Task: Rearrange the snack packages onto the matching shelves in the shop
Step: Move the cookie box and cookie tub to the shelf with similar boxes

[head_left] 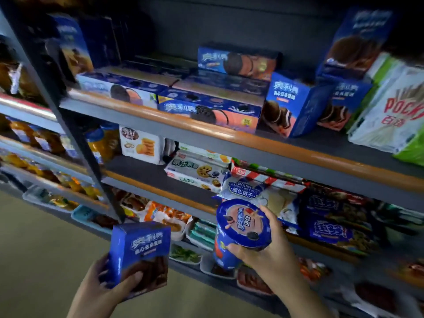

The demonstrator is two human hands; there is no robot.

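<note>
My left hand [110, 281] grips a blue box [140, 253], fingers curled round its lower left edge, thumb pressed across the front over the chocolate picture. The box stands nearly upright, tipped a little to the right, down at seven o'clock of my view. My right hand [263, 246] holds a blue cup [241, 232], thumb and fingers wrapped round the rim just under the lid. The cup leans toward me, so its printed lid faces up at me, and it sits at about five o'clock, just right of the box but not touching it.

Up at twelve o'clock, the top shelf [206, 134] with its orange edge carries flat blue cookie cartons [208, 113] stacked in layers. At two o'clock from them, a twin box [291, 104] with the same print as mine stands on end, with more behind it. At three o'clock on that shelf leans a white Pocky pack [390, 115].

One shelf down, right above my cup, lies a wafer bag [247, 189], with white biscuit packs [197, 171] at ten o'clock from it. At three o'clock from my cup sit dark blue bags [330, 226]. The lowest trays are blurred; probably packed snacks, I can't tell more.
</note>
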